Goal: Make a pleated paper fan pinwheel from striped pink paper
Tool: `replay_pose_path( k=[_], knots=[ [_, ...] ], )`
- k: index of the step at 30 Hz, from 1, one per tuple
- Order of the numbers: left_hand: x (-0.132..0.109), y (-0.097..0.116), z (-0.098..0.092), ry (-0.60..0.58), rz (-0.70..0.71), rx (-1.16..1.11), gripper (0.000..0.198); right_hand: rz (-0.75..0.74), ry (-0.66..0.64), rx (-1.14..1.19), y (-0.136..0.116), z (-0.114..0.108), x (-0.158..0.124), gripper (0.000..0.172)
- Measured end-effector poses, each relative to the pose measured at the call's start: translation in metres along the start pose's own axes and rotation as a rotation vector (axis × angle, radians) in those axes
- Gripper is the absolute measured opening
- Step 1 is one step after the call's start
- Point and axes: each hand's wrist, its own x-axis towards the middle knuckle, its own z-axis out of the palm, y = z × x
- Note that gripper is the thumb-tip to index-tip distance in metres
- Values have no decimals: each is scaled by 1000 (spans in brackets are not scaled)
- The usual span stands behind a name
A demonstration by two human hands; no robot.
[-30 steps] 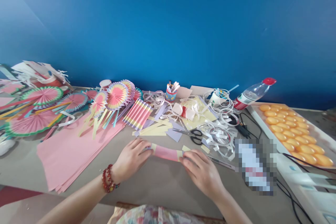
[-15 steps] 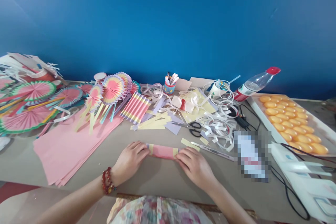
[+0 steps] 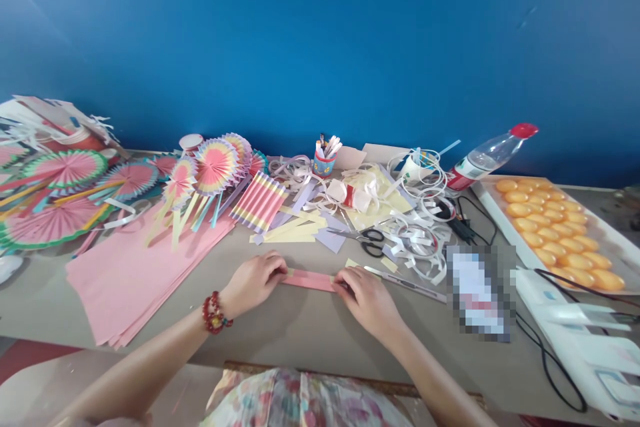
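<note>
1. While the pink strip [image 3: 311, 280] is lying between the two hands at the near middle of the table [image 3: 300, 353], its long axis is running left to right, with the right end dipping slightly nearer; neither hand is clearly closer, since each is touching one end.

2. The left hand [image 3: 254, 283] is pinching the left end, thumb and fingertips closing together on the paper; the strip is stretching off to the right of these fingers; a red bracelet [image 3: 215, 313] is circling the wrist.

3. The right hand [image 3: 370, 297] is gripping the right end, its fingers bending inward with little gap showing; the strip is extending leftward from them; the exact thumb contact is hiding behind the fingers, so I cannot tell it.

4. The knife [image 3: 405, 283] is lying just right of the right hand; the scissors [image 3: 373, 243] are resting on the far side of it; the pleated sheet [image 3: 260, 203] is sitting beyond the left hand; the pink sheets [image 3: 140, 280] are spreading out to the left.
</note>
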Motion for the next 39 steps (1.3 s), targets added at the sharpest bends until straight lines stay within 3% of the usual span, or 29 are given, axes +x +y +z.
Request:
replay_pose_path(
  k=[5, 39],
  knots=[
    [7, -2, -4, -18, 2, -19, 17, 55, -38, 2, 1, 0, 2, 9],
    [20, -6, -10, -113, -41, 49, 12, 144, -154, -15, 1, -1, 11, 9]
  ],
)
